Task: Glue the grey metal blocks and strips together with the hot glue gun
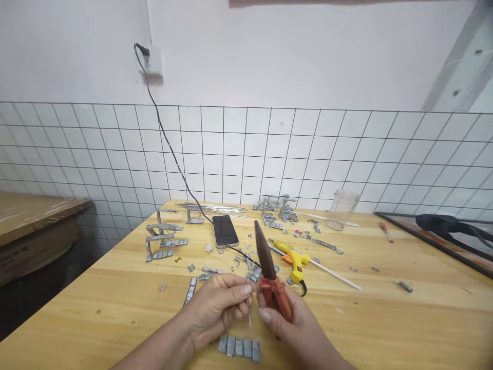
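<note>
Between the thumb and fingers of my left hand [221, 306] is a thin piece of wire [249, 314], its end pointing down. My right hand [287, 321] is closed round the red handles of a pair of pliers [265, 252], whose dark, rusty jaws point up and away. The two hands are close together above the table. Below them lies a strip of joined grey pieces [239, 348]. Another grey strip [190, 290] is just beyond my left hand, partly hidden by it.
A yellow glue gun [296, 264] and a white glue stick [339, 276] lie right of the pliers. Farther back are a phone [225, 231], small grey stair-like models [164, 236], metal wires [215, 207] and a clear plastic cup [342, 209]. A black cord [169, 146] runs down from the wall socket.
</note>
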### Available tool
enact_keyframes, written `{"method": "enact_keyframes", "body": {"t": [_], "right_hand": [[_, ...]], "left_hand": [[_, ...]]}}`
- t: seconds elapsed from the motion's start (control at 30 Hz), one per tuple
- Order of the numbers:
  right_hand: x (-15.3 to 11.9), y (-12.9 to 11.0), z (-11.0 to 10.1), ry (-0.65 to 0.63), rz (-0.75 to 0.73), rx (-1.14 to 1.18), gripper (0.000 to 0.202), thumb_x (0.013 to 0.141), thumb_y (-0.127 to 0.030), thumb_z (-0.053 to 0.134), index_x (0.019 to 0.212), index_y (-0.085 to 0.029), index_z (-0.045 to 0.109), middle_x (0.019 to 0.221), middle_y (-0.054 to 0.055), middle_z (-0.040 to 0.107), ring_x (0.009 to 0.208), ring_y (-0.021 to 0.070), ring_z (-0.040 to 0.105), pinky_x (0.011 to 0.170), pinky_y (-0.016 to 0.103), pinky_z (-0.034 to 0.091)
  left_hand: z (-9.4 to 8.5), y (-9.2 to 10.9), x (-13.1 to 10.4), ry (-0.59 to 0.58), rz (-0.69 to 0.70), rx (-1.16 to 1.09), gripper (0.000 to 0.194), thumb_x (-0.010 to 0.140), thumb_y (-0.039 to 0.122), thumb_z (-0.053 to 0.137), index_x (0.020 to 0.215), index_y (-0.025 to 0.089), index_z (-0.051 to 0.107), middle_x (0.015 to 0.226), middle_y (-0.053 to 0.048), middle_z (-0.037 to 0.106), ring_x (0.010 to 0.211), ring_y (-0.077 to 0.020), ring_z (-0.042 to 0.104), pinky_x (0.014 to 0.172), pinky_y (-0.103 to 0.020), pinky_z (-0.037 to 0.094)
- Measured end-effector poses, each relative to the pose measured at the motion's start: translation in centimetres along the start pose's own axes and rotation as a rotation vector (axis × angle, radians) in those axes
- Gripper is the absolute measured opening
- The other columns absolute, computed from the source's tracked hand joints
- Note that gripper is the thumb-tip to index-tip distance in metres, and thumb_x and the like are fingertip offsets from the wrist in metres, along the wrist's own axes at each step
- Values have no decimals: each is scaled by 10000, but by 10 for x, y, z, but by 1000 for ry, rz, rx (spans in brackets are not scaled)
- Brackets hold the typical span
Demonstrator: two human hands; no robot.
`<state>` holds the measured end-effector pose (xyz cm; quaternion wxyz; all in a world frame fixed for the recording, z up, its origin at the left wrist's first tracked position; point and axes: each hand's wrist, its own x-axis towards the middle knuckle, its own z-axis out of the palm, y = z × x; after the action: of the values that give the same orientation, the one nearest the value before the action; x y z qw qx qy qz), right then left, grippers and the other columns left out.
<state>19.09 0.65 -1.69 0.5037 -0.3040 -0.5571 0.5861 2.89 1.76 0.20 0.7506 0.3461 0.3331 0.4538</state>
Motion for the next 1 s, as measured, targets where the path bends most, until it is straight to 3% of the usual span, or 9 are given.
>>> {"method": "enact_keyframes", "body": {"t": [0.07, 0.13, 0.27, 0.43, 0.53, 0.7, 0.83, 1.0], "right_hand": [[2, -4, -7, 85, 36, -43, 405, 683, -453, 749, 954, -195, 593, 687, -22, 560, 555, 131, 521, 477, 237, 434], [5, -9, -14, 103, 64, -52, 416, 678, -443, 753, 949, -188, 566, 703, -15, 583, 478, 99, 463, 384, 202, 361], [6, -21, -19, 22, 87, -4, 398, 679, -405, 755, 942, -185, 552, 830, 21, 636, 465, 75, 468, 375, 195, 377], [5, -27, -15, -170, 179, 50, 365, 652, -372, 769, 860, -162, 554, 673, -16, 611, 437, 64, 451, 371, 179, 346], [5, -26, -15, -215, 179, 65, 375, 649, -380, 769, 852, -178, 527, 649, -29, 602, 434, 68, 447, 364, 181, 331], [5, -22, -16, -180, 160, 105, 378, 664, -353, 766, 889, -183, 514, 656, -35, 585, 463, 81, 472, 360, 177, 353], [6, -22, -15, -163, 159, 140, 375, 672, -350, 761, 902, -173, 524, 646, -28, 578, 472, 90, 488, 351, 172, 366], [8, -22, -16, 46, 178, 114, 363, 682, -348, 762, 919, -175, 548, 722, -6, 605, 512, 93, 504, 419, 199, 414]], "left_hand": [[1, -1, -1, -35, -78, 37, 277, 538, 272, 863, 666, 74, 718, 536, -21, 638, 416, -26, 537, 431, -96, 412], [2, -3, -3, -81, -146, 84, 293, 521, 297, 864, 645, 77, 717, 499, -14, 619, 383, -31, 516, 391, -108, 377], [5, -7, -6, -159, -197, 194, 321, 523, 363, 850, 580, 83, 706, 459, -11, 594, 356, -31, 484, 355, -117, 327], [4, -7, -7, -203, -264, 243, 310, 530, 369, 846, 597, 94, 720, 538, -36, 647, 374, -31, 499, 370, -120, 347], [3, -7, -6, -211, -302, 209, 302, 532, 338, 852, 627, 85, 718, 554, -35, 653, 415, -40, 540, 398, -109, 383], [-1, -10, -4, -188, -302, 123, 268, 543, 282, 855, 644, 96, 691, 570, -28, 665, 452, -52, 591, 429, -100, 424], [0, -8, -3, -164, -279, 131, 273, 547, 284, 849, 577, 84, 666, 528, -26, 651, 387, -36, 547, 377, -98, 394], [-1, -7, -1, -88, -227, 104, 269, 524, 261, 862, 624, 105, 667, 523, -31, 666, 371, -43, 536, 378, -111, 395]]}}
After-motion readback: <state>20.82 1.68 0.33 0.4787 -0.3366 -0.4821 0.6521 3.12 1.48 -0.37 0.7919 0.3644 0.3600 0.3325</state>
